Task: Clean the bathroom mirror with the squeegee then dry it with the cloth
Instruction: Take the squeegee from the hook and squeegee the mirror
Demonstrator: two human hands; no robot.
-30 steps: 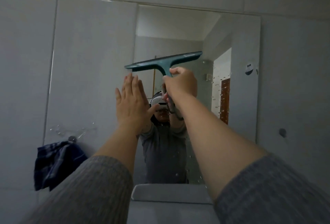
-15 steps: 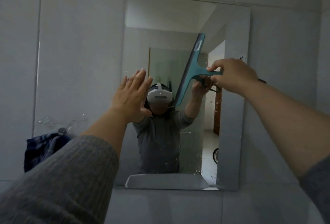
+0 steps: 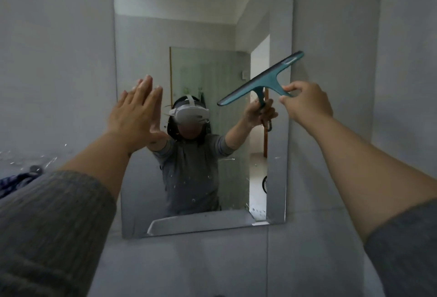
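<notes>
A frameless rectangular mirror (image 3: 146, 31) hangs on the tiled wall, with water drops on its lower part. My right hand (image 3: 307, 105) is shut on the handle of a teal squeegee (image 3: 262, 79), whose blade lies tilted across the mirror's right edge, upper end to the right. My left hand (image 3: 137, 112) is flat, fingers together and pointing up, at the mirror's left edge. A dark blue checked cloth (image 3: 14, 182) hangs at the far left, mostly hidden by my left sleeve.
A small wall hook (image 3: 35, 169) holds the cloth, with water splashes on the tiles around it. Grey tiled wall (image 3: 402, 60) surrounds the mirror. The mirror reflects a person, a white basin rim and a doorway.
The squeegee swung from level at the mirror's upper middle to upright, then tilted, and moved right to the mirror's right edge. My left hand stayed flat at the left side.
</notes>
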